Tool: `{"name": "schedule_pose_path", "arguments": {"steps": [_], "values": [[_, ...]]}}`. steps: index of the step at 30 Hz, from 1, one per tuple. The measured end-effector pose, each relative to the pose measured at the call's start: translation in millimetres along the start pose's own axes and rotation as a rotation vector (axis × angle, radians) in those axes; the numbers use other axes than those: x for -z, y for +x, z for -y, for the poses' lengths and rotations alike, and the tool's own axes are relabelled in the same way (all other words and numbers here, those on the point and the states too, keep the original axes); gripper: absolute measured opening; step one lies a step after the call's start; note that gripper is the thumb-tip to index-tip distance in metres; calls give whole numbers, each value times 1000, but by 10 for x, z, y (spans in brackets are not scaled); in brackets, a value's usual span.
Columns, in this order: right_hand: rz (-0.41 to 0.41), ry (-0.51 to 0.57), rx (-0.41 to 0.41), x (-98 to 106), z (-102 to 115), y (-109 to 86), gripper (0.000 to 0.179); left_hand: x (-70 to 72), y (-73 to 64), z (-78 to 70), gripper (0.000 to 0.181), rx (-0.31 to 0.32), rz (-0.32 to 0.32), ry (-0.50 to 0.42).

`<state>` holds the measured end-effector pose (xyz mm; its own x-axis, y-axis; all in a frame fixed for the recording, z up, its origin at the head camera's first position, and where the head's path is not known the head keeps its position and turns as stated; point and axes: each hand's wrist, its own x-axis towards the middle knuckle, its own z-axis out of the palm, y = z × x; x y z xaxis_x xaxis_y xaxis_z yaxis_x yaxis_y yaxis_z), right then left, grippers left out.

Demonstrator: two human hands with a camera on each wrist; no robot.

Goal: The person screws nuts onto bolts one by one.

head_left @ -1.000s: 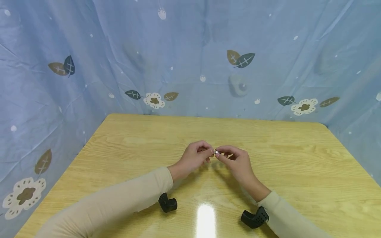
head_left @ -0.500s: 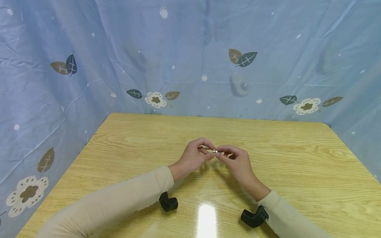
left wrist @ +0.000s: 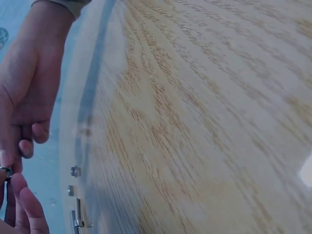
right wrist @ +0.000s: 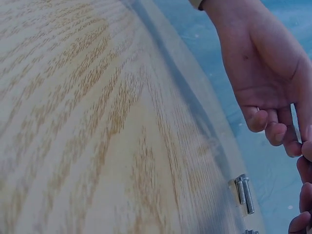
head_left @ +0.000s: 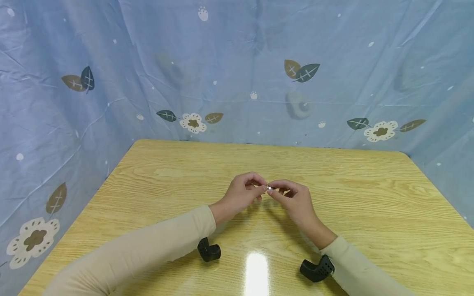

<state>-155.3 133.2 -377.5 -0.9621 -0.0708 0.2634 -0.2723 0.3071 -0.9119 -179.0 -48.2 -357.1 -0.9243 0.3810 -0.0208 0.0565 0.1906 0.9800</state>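
At the middle of the table my two hands meet fingertip to fingertip around small silver hardware. In the head view, a shiny nut point(head_left: 269, 188) shows between the fingertips, with a thin bolt shank running toward the right fingers. My left hand point(head_left: 247, 190) pinches the nut between thumb and forefinger, its other fingers curled beneath. From the other side, my right hand point(head_left: 294, 201) grips the bolt with thumb and forefinger. The left wrist view shows the nut point(left wrist: 7, 171) as a small metal ring at the left edge; fingers cover most of the bolt.
Two loose bolts point(right wrist: 245, 193) lie side by side on the wooden table point(head_left: 185, 172), beyond the hands. Loose nuts point(left wrist: 74, 171) lie close by. Blue patterned cloth point(head_left: 229, 61) hangs behind the table. A black wrist camera point(head_left: 209, 250) juts from each sleeve.
The left thumb and forefinger spread off the nut half a second ago and now close on it again, the thumb shifted upward. The right hand stays in place.
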Motion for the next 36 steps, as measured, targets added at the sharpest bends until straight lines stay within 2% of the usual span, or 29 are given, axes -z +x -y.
{"name": "schedule_pose_path", "arguments": {"steps": [8, 14, 15, 19, 23, 30, 36], "values": [[7, 9, -1, -2, -16, 10, 15, 7, -12, -1, 10, -46, 2, 12], [8, 12, -6, -1, 4, 4, 15, 11, -19, -17, 8, -3, -1, -3], [7, 10, -7, -1, 8, 2, 15, 7, -36, -55, 8, 5, -5, -2], [3, -2, -9, -2, 17, 0, 15, 4, -28, -47, 9, 12, -15, 10], [1, -3, -15, 0, 17, 0, 16, 11, -10, -13, 5, 5, -15, 19], [2, 4, -19, 2, 8, -1, 15, 11, -20, -14, 8, -52, -11, 35], [-5, -3, -19, 0, -23, -1, 16, 0, -9, 3, 10, -27, -3, 18]]}}
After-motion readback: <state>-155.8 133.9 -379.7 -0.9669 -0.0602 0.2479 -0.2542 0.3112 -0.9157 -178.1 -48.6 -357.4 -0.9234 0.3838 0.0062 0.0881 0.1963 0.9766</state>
